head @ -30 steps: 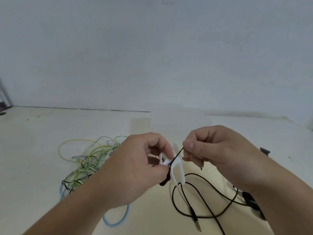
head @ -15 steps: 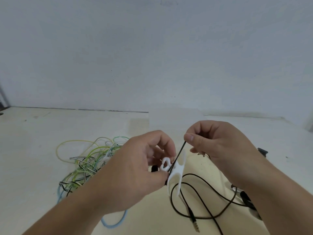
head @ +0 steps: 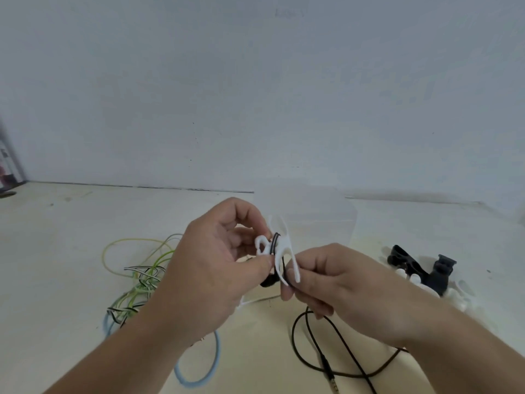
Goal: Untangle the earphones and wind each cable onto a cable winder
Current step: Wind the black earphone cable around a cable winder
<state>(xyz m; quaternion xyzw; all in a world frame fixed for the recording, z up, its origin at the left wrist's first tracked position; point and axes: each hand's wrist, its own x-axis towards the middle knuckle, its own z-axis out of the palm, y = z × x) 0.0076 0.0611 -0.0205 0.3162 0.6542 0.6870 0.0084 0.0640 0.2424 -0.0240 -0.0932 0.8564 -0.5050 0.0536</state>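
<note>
Left hand (head: 210, 268) pinches white winder (head: 281, 247) | right hand (head: 341, 282) pinches black cable (head: 324, 364) beneath it

head cam | forward-down, close | over table (head: 71, 251) toward wall (head: 255, 95)

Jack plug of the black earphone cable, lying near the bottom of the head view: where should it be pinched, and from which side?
Pinch the jack plug's black sleeve, behind its metal tip, from above, thumb and finger across its sides. It lies flat on the cream table, tip toward the camera, and is thicker than the black earphone cable. The right hand, pinching that cable, looks nearest.
</note>
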